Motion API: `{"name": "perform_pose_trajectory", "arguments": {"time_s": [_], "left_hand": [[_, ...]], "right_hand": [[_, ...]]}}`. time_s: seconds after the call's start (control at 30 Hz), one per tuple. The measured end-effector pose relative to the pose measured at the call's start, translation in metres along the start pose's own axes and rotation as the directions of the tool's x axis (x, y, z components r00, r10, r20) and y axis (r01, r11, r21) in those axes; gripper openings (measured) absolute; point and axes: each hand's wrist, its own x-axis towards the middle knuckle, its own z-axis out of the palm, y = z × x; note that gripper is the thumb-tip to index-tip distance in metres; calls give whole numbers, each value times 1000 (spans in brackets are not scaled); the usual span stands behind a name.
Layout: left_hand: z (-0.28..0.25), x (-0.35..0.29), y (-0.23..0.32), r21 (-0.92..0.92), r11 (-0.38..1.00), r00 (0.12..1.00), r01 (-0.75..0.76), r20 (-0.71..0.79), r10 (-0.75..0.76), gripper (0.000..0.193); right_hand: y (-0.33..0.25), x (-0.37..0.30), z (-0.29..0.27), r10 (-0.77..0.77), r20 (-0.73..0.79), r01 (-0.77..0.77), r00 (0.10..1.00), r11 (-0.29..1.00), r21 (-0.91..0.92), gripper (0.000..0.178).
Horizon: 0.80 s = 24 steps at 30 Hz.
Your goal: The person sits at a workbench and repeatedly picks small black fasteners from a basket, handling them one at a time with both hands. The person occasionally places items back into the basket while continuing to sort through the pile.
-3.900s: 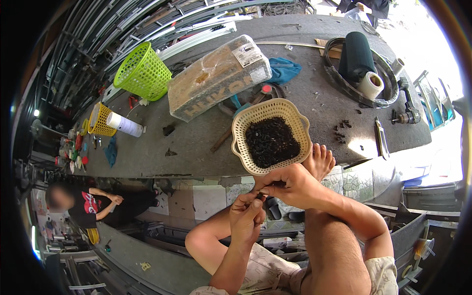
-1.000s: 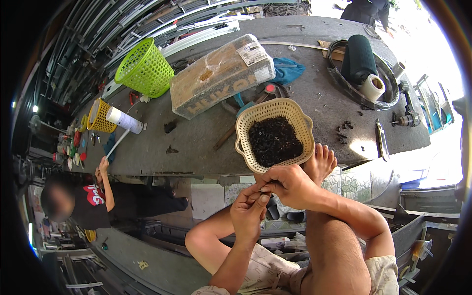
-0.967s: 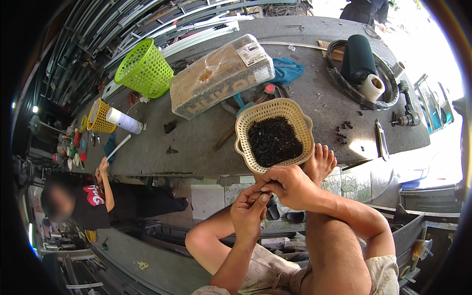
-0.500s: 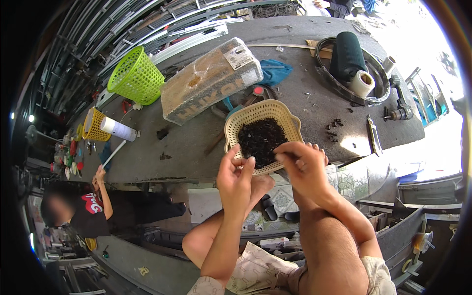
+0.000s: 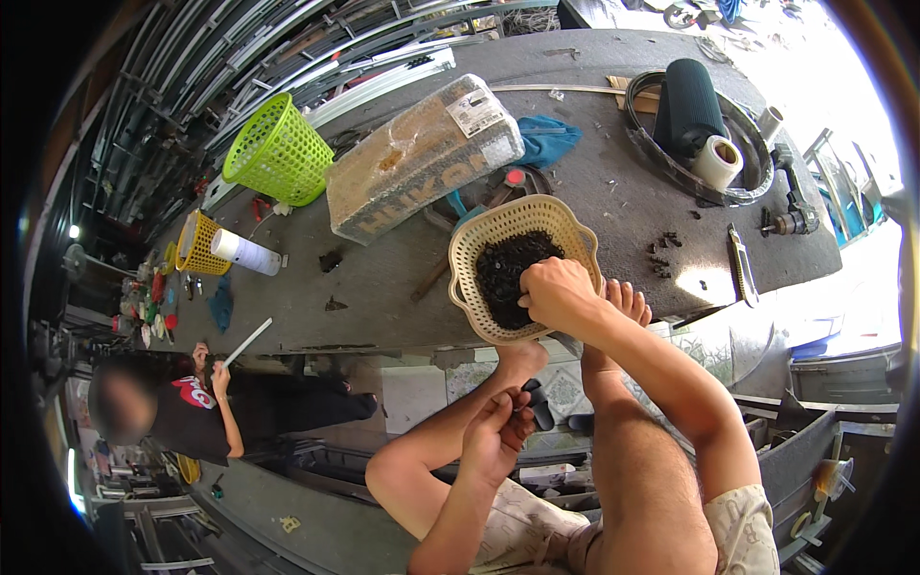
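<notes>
Basket, cream (image 5: 466, 276), one: sitting at the near edge of the worktop (image 5: 393, 309), holding a heap of small black pieces (image 5: 500, 270), apparently the bulk remaining. Loose dark pieces (image 5: 660, 271), a few: lying toward the near right corner, seemingly the only portion set apart. Right hand (image 5: 559, 290): reaching into the basket, fingers curling, grip hidden. Left hand (image 5: 493, 443): hanging off the near edge, fingers pinching closed, contents unclear.

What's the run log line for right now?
Right hand: inside square cream perforated-plastic basket, at small black pieces; Left hand: curled, outside basket, contents unclear; Basket: at dark-grey tabletop edge
</notes>
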Motion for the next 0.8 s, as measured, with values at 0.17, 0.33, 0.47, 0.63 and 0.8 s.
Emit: {"name": "perform_pose_trajectory", "arguments": {"time_s": [0.17, 0.33, 0.47, 0.63, 0.8], "left_hand": [[5, -11, -8, 273, 957, 985, -103, -109, 137, 23], [28, -12, 9, 284, 941, 969, -182, -110, 220, 23], [43, -5, 15, 292, 935, 958, -203, -140, 251, 24], [53, 3, 13, 300, 915, 951, -271, -60, 302, 24], [60, 11, 11, 201, 910, 930, -362, 14, 367, 26]], "right_hand": [[-1, 12, 18, 12, -6, -12, 1000, 999, -49, 16], [3, -2, 11, 13, -72, -12, 997, 1000, 14, 14], [3, -15, -1, 56, -159, -38, 986, 993, 114, 15], [-13, -39, -19, 106, -283, 58, 953, 855, 515, 17], [-29, -75, -34, 4, -58, 40, 998, 672, 740, 22]]}}
